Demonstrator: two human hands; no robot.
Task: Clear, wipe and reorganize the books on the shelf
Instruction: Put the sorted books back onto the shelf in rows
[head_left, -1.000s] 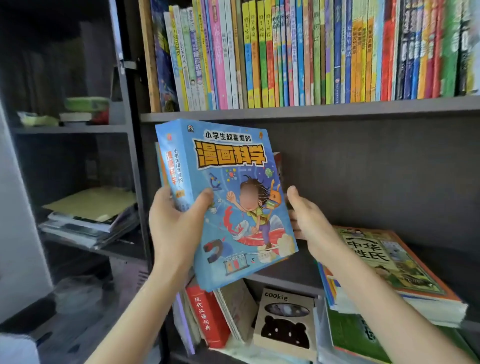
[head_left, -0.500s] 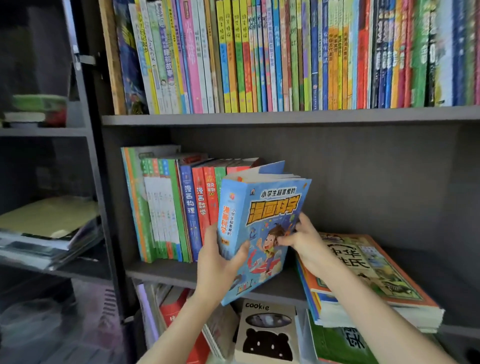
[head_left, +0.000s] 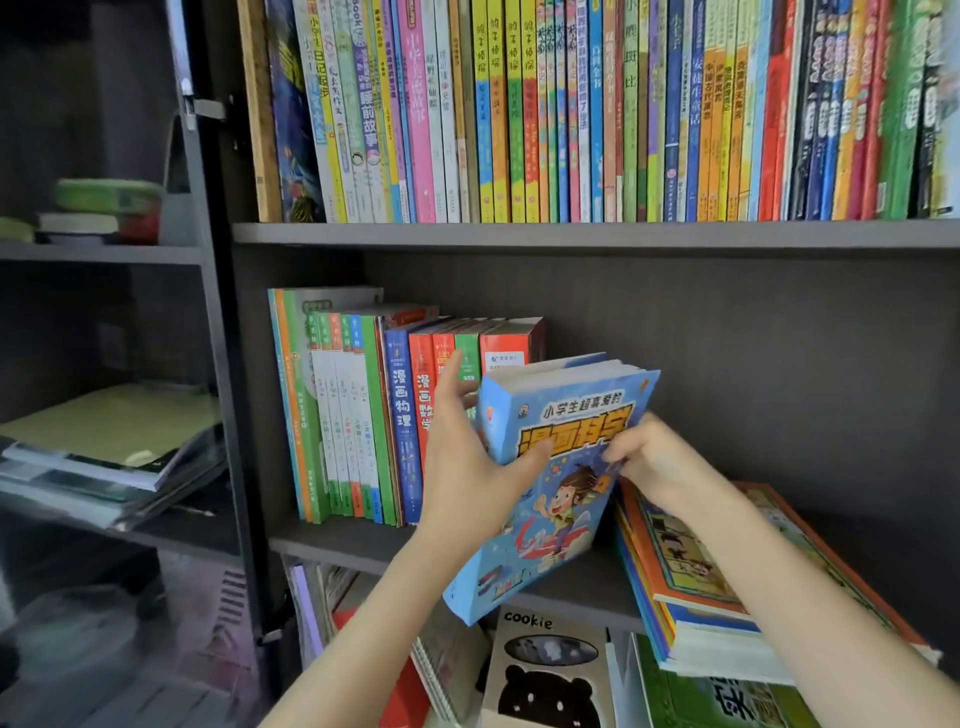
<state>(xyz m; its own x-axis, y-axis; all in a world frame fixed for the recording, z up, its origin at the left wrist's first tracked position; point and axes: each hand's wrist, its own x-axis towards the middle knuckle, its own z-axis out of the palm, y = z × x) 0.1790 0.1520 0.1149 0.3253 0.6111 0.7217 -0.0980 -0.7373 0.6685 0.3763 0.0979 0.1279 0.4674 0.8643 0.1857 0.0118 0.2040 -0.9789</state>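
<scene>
While both hands are on it, the thick blue boxed book set with a yellow cartoon title (head_left: 550, 483) sits tilted over the dark grey middle shelf board (head_left: 337, 545), front cover facing the camera, top edge leaning to the right. Its lower left corner hangs out past the board's front edge; whether any part of its base rests on the board cannot be told. Left hand (head_left: 467, 467): thumb laid across the front cover near the spine, fingers reaching up along the spine side, so the set is gripped at its left edge. Right hand (head_left: 654, 457): fingers curled onto the right part of the front cover, holding that edge; the fingertips are partly hidden. On the board's left end stands a row of upright paperbacks with green, white, blue and red spines (head_left: 363, 415); the left hand's fingers lie just beside the red ones, contact unclear. On the board's right end lies a flat stack of large picture books with an orange-bordered top cover (head_left: 727, 571), just beside the blue set. Above the board, a full row of thin, multicoloured upright spines (head_left: 571, 114) fills the next level. Below the board, a beige cardboard box printed "cookie" with a black bear shape (head_left: 545, 670) stands among other books. Left of the board, in the neighbouring compartment, lies a loose pile of papers and folders (head_left: 104, 447).
</scene>
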